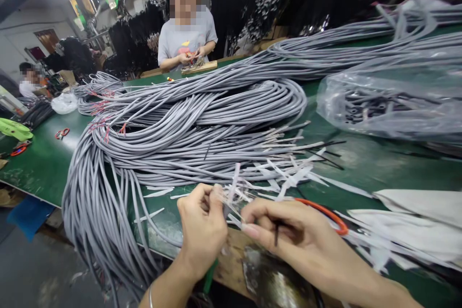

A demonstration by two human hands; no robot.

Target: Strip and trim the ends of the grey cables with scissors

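Near the table's front edge, my left hand (202,224) is closed in a pinch around the end of a grey cable (164,233), whose frayed pale strands (234,195) spread out past my fingertips. My right hand (292,231) pinches a thin wire of that frayed end between thumb and forefinger. A short dark piece shows among its curled fingers; I cannot tell what it is. Just behind the right hand lies an orange looped handle (327,214), partly hidden. Heaped beyond both hands is a large bundle of grey cables (202,115), several with stripped ends.
White paper-like strips (292,175) litter the green table (364,156). To the right are a clear plastic bag (390,106) of short dark pieces and white cloth (418,224). Red-handled scissors (62,133) lie left. Across the table a person (187,33) works with small parts.
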